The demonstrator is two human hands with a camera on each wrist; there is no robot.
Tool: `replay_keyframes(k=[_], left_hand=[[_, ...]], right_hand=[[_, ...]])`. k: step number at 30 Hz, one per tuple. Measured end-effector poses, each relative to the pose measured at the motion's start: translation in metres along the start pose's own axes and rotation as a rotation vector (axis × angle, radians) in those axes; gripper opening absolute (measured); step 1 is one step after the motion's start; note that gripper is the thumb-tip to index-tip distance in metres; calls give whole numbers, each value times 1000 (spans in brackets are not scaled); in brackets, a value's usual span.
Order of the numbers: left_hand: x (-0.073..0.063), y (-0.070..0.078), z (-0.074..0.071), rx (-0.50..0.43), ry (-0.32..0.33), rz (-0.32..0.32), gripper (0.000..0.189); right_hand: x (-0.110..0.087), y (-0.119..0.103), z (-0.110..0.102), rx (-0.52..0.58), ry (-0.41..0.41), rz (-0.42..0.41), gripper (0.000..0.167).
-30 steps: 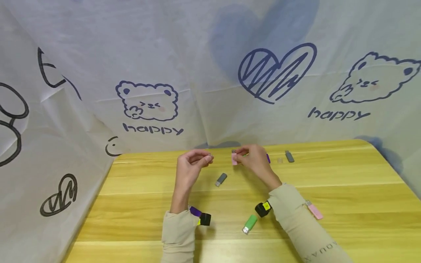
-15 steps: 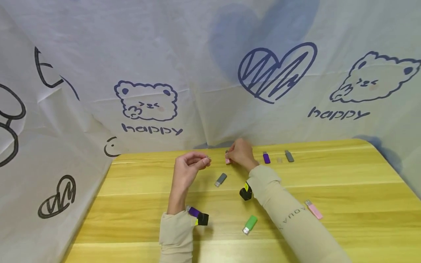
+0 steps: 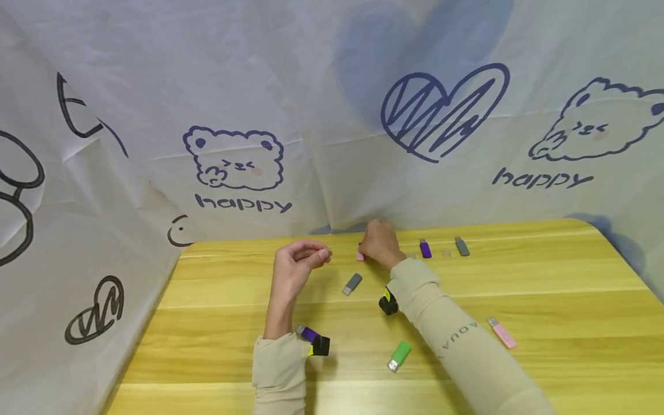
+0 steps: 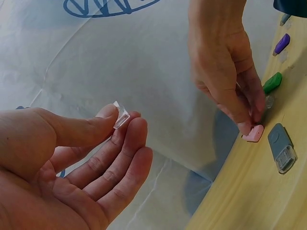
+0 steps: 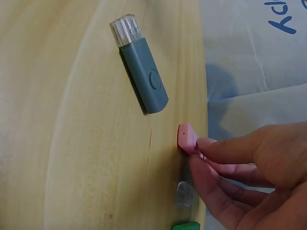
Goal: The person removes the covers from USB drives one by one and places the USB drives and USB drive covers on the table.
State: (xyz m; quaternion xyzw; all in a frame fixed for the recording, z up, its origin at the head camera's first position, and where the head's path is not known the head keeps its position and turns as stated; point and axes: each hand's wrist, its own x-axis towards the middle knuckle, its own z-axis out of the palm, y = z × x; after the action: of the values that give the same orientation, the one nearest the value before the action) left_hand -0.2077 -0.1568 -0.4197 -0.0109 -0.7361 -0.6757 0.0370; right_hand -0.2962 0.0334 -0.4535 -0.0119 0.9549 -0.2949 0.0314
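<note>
My left hand [image 3: 297, 265] is raised over the table's left back part. Its thumb and fingers pinch a small clear plastic cap [image 4: 122, 118]. My right hand [image 3: 382, 243] is low at the back edge, pinching a pink USB flash drive [image 5: 187, 138] by one end, right at the tabletop. The fingers hide much of the pink drive. In the right wrist view, another clear cap [image 5: 184, 193] and a green flash drive [image 5: 186, 226] lie beside that hand. Closer to me lies a grey flash drive [image 3: 353, 284], its plug under a clear cover.
Farther right along the back are a purple flash drive [image 3: 425, 248], a loose clear cap [image 3: 446, 252] and another grey drive [image 3: 461, 246]. Nearer me lie capped purple [image 3: 309, 334], green [image 3: 399, 355] and pink [image 3: 501, 332] drives. A white cloth wall [image 3: 332, 115] rises behind the table.
My right hand has moved left with the pink flash drive and lowered it to the back of the table, uncovering the purple drive. My left hand stays nearly still with the cap.
</note>
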Motion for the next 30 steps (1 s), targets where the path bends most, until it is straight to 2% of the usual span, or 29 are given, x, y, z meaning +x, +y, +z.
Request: replay_keyframes(k=[3, 7, 9, 14, 19, 21, 27, 30], left_hand=[[0, 1, 2, -5, 1, 0, 7], [0, 0, 5, -7, 1, -6, 7], [0, -1, 6, 2, 2, -10, 7], [-1, -3, 7, 18, -16, -32, 7], [-1, -4, 8, -7, -72, -32, 9], [-1, -5, 9, -8, -85, -29, 9], [-6, -7, 11, 28, -69, -29, 10], [-2, -7, 14, 62, -101, -14, 10]], right_hand=[[-3, 1, -4, 4, 9, -25, 22], [-13, 5, -14, 90, 33, -74, 10], [-21, 8, -21, 154, 38, -93, 9], [-49, 13, -38, 286, 30, -110, 14], [-79, 14, -49, 377, 36, -152, 18], [-91, 16, -53, 395, 46, -163, 19], [-121, 25, -67, 419, 21, -171, 21], [-131, 33, -76, 447, 9, -163, 21]])
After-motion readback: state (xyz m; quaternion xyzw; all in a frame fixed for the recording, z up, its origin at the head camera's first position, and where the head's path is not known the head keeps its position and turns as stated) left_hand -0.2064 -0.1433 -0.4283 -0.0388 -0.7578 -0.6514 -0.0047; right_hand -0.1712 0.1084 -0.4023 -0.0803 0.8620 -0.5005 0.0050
